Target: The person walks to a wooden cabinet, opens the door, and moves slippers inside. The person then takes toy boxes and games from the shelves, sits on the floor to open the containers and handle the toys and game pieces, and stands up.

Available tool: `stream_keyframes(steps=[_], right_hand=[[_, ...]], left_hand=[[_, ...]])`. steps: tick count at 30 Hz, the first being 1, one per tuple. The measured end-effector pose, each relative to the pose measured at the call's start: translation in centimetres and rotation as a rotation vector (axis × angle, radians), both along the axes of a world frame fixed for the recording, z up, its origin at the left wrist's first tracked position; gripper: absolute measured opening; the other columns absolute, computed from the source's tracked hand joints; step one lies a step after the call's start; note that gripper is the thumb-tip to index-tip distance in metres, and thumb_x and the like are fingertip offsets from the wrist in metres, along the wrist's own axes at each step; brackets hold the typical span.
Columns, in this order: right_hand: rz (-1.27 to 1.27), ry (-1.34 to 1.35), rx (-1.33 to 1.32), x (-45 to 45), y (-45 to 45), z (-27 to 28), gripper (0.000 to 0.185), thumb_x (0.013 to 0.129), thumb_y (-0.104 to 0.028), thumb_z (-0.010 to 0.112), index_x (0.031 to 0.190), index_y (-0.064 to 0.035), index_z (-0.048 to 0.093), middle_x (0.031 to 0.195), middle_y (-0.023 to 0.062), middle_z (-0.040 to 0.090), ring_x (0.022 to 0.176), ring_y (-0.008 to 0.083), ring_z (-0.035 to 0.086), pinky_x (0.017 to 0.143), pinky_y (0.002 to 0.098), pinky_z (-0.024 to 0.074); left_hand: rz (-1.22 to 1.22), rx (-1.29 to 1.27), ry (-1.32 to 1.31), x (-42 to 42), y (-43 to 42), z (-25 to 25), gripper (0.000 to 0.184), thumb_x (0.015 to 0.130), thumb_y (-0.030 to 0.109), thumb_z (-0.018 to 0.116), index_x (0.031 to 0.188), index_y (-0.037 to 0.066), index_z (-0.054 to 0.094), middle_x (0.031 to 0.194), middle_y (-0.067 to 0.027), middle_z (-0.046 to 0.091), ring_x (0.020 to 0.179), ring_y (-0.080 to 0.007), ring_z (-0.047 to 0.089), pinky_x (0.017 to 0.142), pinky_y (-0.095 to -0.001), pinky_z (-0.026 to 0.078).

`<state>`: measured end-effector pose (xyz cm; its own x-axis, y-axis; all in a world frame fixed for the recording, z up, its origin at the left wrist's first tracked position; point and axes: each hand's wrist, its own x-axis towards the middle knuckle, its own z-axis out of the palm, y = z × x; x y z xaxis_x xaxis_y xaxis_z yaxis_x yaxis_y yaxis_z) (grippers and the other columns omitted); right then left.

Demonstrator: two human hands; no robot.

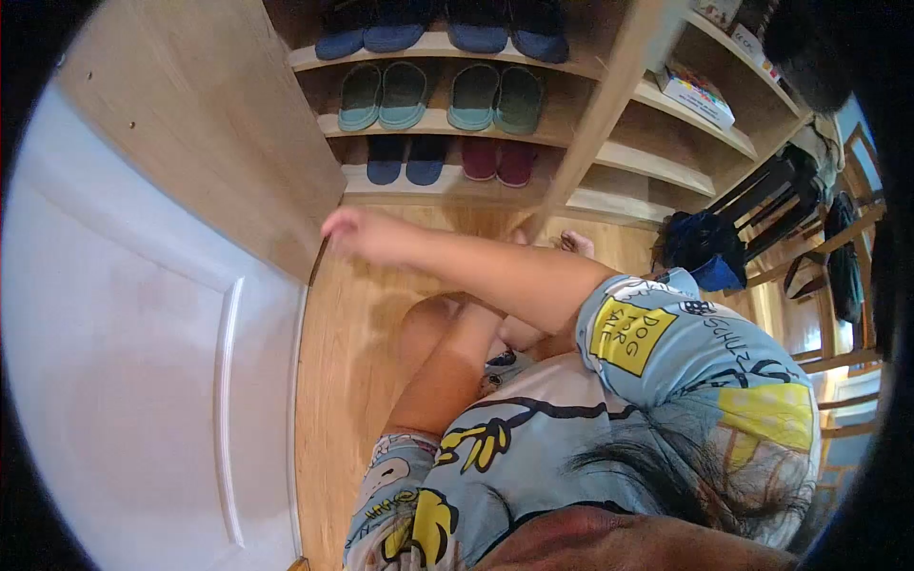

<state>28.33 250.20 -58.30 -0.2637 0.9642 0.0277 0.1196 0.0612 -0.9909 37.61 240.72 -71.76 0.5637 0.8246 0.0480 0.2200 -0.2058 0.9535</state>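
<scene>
My right hand (360, 236) reaches across to the left, in front of the wooden shoe cabinet's side panel. It is smeared by motion, so its fingers do not show clearly; no object is visible in it. Below the right arm, my left forearm (447, 366) runs forward, and its hand is hidden behind that arm. Past my right hand, the lowest shelf holds dark blue slippers (426, 160) and maroon slippers (515, 164). Grey-green slippers (404, 93) stand on the middle shelf, with blue slippers (394, 33) above. Bare toes (577, 244) show beyond my right forearm.
A white panelled door (124, 333) stands close on the left, beside the wooden side panel (205, 114). At right, a shelf bears a small white box (698, 93). A dark blue bag (703, 243) lies on the wood floor (333, 381) near wooden chairs (847, 357).
</scene>
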Motion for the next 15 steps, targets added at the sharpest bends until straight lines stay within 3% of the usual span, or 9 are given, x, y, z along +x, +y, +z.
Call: stream_keyframes(steps=[2, 3, 5, 8, 10, 11, 13, 14, 15], right_hand=[[0.318, -0.121, 0.214, 0.7, -3.6, 2.1, 0.024, 0.085, -0.014, 0.057, 0.108, -0.0078, 0.056, 0.092, 0.0056, 0.057, 0.088, 0.0173, 0.053, 0.080, 0.0317, 0.0436], [0.464, -0.243, 0.373, 1.3, -5.6, 2.9, 0.023, 0.086, -0.015, 0.057, 0.108, -0.0081, 0.057, 0.091, 0.0070, 0.057, 0.089, 0.0195, 0.054, 0.081, 0.0336, 0.0438], [0.555, -0.302, 0.728, 2.8, -8.2, 2.0, 0.025, 0.086, -0.013, 0.059, 0.110, -0.0082, 0.057, 0.096, 0.0105, 0.057, 0.094, 0.0261, 0.054, 0.084, 0.0375, 0.0434], [0.541, -0.308, 0.699, 6.3, -10.7, 0.5, 0.030, 0.085, -0.011, 0.060, 0.114, -0.0092, 0.056, 0.105, 0.0131, 0.055, 0.097, 0.0320, 0.053, 0.087, 0.0412, 0.0426], [0.240, -0.385, 0.659, 9.2, -11.7, -0.5, 0.031, 0.079, -0.008, 0.062, 0.110, -0.0101, 0.059, 0.111, 0.0109, 0.054, 0.104, 0.0289, 0.053, 0.089, 0.0379, 0.0428], [0.241, -0.397, 0.668, 10.7, -11.3, -1.0, 0.031, 0.079, -0.008, 0.062, 0.110, -0.0101, 0.059, 0.111, 0.0109, 0.054, 0.104, 0.0289, 0.053, 0.089, 0.0379, 0.0428], [-0.021, -0.344, 0.494, 13.6, -10.2, -1.3, 0.040, 0.080, -0.007, 0.062, 0.119, -0.0109, 0.054, 0.114, 0.0088, 0.053, 0.107, 0.0250, 0.051, 0.090, 0.0359, 0.0423], [-0.134, -0.349, 0.345, 15.2, -9.5, -0.8, 0.041, 0.083, -0.009, 0.062, 0.122, -0.0115, 0.052, 0.114, 0.0062, 0.053, 0.108, 0.0209, 0.050, 0.089, 0.0344, 0.0426], [-0.244, -0.350, 0.196, 16.9, -8.5, 0.2, 0.042, 0.085, -0.011, 0.062, 0.125, -0.0121, 0.050, 0.114, 0.0036, 0.053, 0.109, 0.0168, 0.048, 0.087, 0.0328, 0.0430]], left_hand=[[0.020, 0.028, 0.042, -1.2, 1.9, 2.1, 0.035, 0.094, 0.032, 0.049, 0.109, 0.001, 0.050, 0.092, -0.0173, 0.062, 0.084, -0.0326, 0.060, 0.073, -0.0461, 0.045], [0.069, 0.120, 0.160, -3.0, 3.1, 5.3, 0.035, 0.094, 0.031, 0.049, 0.108, -0.001, 0.049, 0.091, -0.0213, 0.061, 0.084, -0.0379, 0.059, 0.073, -0.0484, 0.044], [0.121, 0.215, 0.272, -4.5, 6.1, 7.3, 0.035, 0.094, 0.030, 0.048, 0.107, -0.002, 0.048, 0.089, -0.0252, 0.061, 0.084, -0.0433, 0.059, 0.074, -0.0506, 0.044], [0.190, 0.266, 0.156, -4.0, 10.7, 6.7, 0.024, 0.090, 0.020, 0.054, 0.102, 0.000, 0.051, 0.093, -0.0271, 0.060, 0.087, -0.0462, 0.055, 0.072, -0.0488, 0.043], [0.201, 0.357, 0.058, -3.3, 13.4, 6.5, 0.026, 0.089, 0.021, 0.056, 0.104, 0.000, 0.052, 0.098, -0.0241, 0.062, 0.092, -0.0423, 0.058, 0.075, -0.0466, 0.044], [0.202, 0.367, 0.047, -2.8, 14.7, 6.4, 0.026, 0.089, 0.021, 0.056, 0.104, 0.000, 0.052, 0.098, -0.0241, 0.062, 0.092, -0.0423, 0.058, 0.075, -0.0466, 0.044], [0.183, 0.373, 0.044, -2.3, 16.3, 6.4, 0.041, 0.086, 0.020, 0.058, 0.121, 0.000, 0.048, 0.103, -0.0261, 0.061, 0.098, -0.0416, 0.057, 0.084, -0.0460, 0.045], [0.137, 0.283, 0.153, -2.2, 17.0, 6.9, 0.050, 0.084, 0.017, 0.061, 0.126, -0.002, 0.044, 0.114, -0.0276, 0.056, 0.110, -0.0393, 0.052, 0.092, -0.0421, 0.042], [0.136, 0.283, 0.151, -2.2, 16.7, 7.1, 0.050, 0.084, 0.017, 0.061, 0.126, -0.002, 0.044, 0.114, -0.0276, 0.056, 0.110, -0.0393, 0.052, 0.092, -0.0421, 0.042]])
